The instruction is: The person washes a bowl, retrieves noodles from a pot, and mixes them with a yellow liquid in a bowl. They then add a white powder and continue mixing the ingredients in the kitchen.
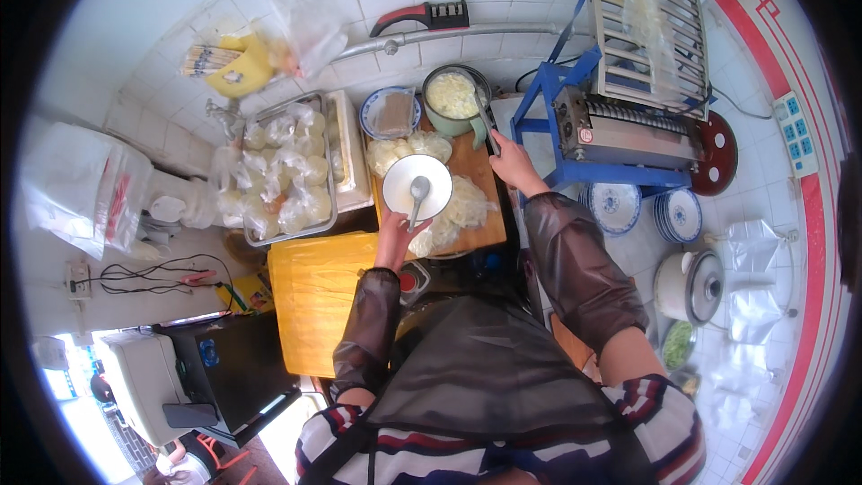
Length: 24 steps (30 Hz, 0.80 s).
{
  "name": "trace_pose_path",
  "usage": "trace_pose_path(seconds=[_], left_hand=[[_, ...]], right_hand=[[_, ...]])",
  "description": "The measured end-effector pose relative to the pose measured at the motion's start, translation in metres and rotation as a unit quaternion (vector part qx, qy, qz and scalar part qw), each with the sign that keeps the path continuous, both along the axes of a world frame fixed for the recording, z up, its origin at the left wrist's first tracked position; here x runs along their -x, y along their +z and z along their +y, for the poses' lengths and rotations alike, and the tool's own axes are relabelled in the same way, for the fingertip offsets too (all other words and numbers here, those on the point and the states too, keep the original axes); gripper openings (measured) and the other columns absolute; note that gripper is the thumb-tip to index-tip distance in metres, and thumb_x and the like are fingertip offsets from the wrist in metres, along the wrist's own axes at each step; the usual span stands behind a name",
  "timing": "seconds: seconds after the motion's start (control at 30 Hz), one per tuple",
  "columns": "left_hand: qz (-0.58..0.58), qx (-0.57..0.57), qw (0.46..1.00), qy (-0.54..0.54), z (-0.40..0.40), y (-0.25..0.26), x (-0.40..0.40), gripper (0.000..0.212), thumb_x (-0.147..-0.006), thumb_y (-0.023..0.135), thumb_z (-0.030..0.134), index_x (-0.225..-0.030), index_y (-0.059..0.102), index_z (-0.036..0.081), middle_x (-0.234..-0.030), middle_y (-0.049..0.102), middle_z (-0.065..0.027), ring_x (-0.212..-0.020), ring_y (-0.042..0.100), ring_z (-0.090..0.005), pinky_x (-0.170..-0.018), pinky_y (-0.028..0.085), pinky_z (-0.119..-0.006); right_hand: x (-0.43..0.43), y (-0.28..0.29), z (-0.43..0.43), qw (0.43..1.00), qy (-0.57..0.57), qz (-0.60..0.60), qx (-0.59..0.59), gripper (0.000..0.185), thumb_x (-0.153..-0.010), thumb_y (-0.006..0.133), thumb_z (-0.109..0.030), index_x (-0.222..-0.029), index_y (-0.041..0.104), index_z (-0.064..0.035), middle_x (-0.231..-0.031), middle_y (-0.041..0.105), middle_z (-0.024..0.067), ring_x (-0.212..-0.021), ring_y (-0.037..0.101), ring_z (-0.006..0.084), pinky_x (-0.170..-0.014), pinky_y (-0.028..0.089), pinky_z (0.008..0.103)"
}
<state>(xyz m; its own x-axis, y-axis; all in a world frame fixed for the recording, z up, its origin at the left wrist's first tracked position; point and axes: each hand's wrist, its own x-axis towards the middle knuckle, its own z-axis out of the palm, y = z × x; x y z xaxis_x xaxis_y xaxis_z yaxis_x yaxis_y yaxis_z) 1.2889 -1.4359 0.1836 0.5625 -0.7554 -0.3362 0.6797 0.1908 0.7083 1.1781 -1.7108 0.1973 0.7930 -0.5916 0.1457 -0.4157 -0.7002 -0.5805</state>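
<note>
In my left hand (396, 237) is a white bowl (399, 183) with a dark rim, held at its near edge. A metal spoon (419, 197) rests in it, its handle against my fingers. My right hand (513, 163) grips the metal handle of a utensil (486, 118), whose far end reaches into a green pot (452, 122). Pale yellow, chopped-looking food (451, 94) fills this pot. Beneath the bowl, pale noodle-like food (461, 212) lies partly hidden on a wooden board (477, 160). Another pale heap (389, 153) sits behind the bowl.
Left of the board stand a white box (353, 155) and a metal tray (296, 237) of bagged pale portions. A blue-framed machine (626, 135) stands at the right, near stacked plates (613, 209) and a lidded pot (680, 286). A yellow-covered surface (323, 303) lies beside my left forearm.
</note>
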Motion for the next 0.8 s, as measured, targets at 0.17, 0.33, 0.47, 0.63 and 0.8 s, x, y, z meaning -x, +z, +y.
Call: trace_pose_path(seconds=[0.17, 0.33, 0.47, 0.63, 0.8], left_hand=[[-0.010, 0.012, 1.000, 0.001, -0.018, -0.012, -0.015, 0.056, -0.081, 0.040, 0.003, -0.136, 0.029, 0.008, -0.131, 0.040, -0.0139, -0.115, 0.048, -0.0300, -0.094, 0.047, -0.051], [-0.002, 0.013, 1.000, 0.003, -0.039, -0.021, -0.025, 0.050, -0.081, 0.042, 0.002, -0.130, 0.032, 0.006, -0.122, 0.043, -0.0135, -0.110, 0.048, -0.0303, -0.093, 0.048, -0.052], [-0.008, 0.013, 1.000, 0.007, -0.049, -0.029, -0.031, 0.045, -0.080, 0.044, 0.002, -0.124, 0.035, 0.003, -0.114, 0.044, -0.0134, -0.105, 0.048, -0.0288, -0.091, 0.049, -0.053], [0.005, 0.018, 1.000, 0.015, -0.053, -0.028, -0.029, 0.046, -0.079, 0.047, 0.003, -0.122, 0.034, 0.003, -0.103, 0.044, -0.0118, -0.098, 0.048, -0.0278, -0.090, 0.050, -0.053], [0.018, 0.016, 1.000, 0.018, -0.054, -0.024, -0.023, 0.048, -0.078, 0.047, 0.003, -0.124, 0.032, 0.004, -0.101, 0.044, -0.0112, -0.098, 0.048, -0.0275, -0.091, 0.049, -0.053]], right_hand=[[0.001, 0.021, -0.010, 0.849, -0.050, -0.092, -0.518, 0.063, -0.081, 0.055, -0.002, -0.139, 0.031, 0.0022, -0.076, 0.058, 0.0081, -0.056, 0.054, 0.0131, -0.048, 0.043, 0.0260], [0.017, 0.025, -0.009, 0.722, -0.045, -0.199, -0.661, 0.067, -0.084, 0.055, -0.002, -0.142, 0.023, 0.0010, -0.074, 0.055, 0.0055, -0.055, 0.050, 0.0085, -0.045, 0.038, 0.0217], [0.026, 0.028, -0.004, 0.697, -0.054, -0.233, -0.676, 0.066, -0.084, 0.055, -0.001, -0.142, 0.024, 0.0011, -0.074, 0.054, 0.0065, -0.055, 0.049, 0.0092, -0.046, 0.038, 0.0221], [0.033, 0.036, 0.006, 0.727, -0.080, -0.225, -0.644, 0.066, -0.084, 0.055, 0.000, -0.142, 0.024, 0.0011, -0.074, 0.054, 0.0070, -0.054, 0.049, 0.0099, -0.046, 0.037, 0.0221], [0.036, 0.025, 0.011, 0.841, -0.073, -0.176, -0.507, 0.064, -0.082, 0.056, -0.001, -0.141, 0.030, -0.0003, -0.071, 0.055, 0.0048, -0.053, 0.049, 0.0090, -0.047, 0.039, 0.0246]])
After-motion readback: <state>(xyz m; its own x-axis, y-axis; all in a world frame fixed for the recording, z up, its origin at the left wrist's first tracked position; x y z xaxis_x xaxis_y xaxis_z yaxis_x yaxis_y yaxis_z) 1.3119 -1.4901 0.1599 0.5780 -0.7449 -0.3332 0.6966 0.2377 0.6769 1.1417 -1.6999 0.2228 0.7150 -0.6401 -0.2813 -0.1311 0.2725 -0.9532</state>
